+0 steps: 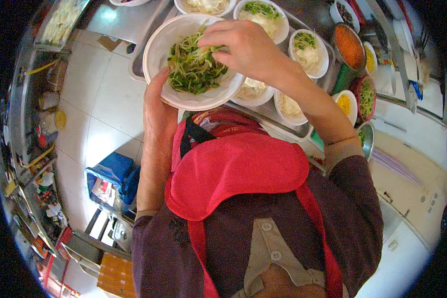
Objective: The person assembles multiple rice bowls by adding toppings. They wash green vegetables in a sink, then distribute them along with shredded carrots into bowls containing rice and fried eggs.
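Observation:
My left hand [158,102] holds a large white bowl [155,59] by its left side, with the thumb over the rim. Green sprouts [196,72] with pale stems lie heaped inside. Above the heap my right hand [246,47] is closed in a pinch around a small bunch of sprouts [212,50]. Beneath and to the right stand several smaller white bowls on a metal tray [137,69]. A bowl at the back [277,36] and another on the right [324,62] show a creamy white food topped with greens.
Past the tray on the right are a bowl of orange shreds [349,45], a small bowl of yellow bits [346,105] and a red basket of sprouts [366,99]. A blue bin [111,176] stands on the tiled floor at the left, near cluttered shelves [35,164].

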The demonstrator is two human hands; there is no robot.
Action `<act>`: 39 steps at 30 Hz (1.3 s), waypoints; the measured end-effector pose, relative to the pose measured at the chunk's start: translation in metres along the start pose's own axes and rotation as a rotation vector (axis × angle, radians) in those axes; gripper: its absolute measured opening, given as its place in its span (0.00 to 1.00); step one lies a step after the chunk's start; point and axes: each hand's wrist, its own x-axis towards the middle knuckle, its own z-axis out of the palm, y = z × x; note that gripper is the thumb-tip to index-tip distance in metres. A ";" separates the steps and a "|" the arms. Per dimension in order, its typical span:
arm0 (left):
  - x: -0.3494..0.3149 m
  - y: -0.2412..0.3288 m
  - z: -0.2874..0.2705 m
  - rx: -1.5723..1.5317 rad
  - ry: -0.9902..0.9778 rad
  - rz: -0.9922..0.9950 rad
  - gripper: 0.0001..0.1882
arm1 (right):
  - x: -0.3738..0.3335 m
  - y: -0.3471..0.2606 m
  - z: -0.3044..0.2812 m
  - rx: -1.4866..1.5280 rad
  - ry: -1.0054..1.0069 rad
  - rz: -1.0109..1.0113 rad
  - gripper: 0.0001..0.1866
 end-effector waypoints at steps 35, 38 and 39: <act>-0.018 -0.029 -0.051 0.043 -0.052 -0.167 0.30 | -0.008 -0.038 -0.002 0.454 -0.053 0.354 0.12; -0.012 -0.012 -0.053 0.035 -0.040 -0.173 0.30 | 0.007 -0.042 -0.012 0.578 0.012 0.465 0.13; -0.010 -0.010 -0.055 0.033 -0.043 -0.154 0.30 | 0.011 -0.046 -0.015 0.628 0.047 0.470 0.14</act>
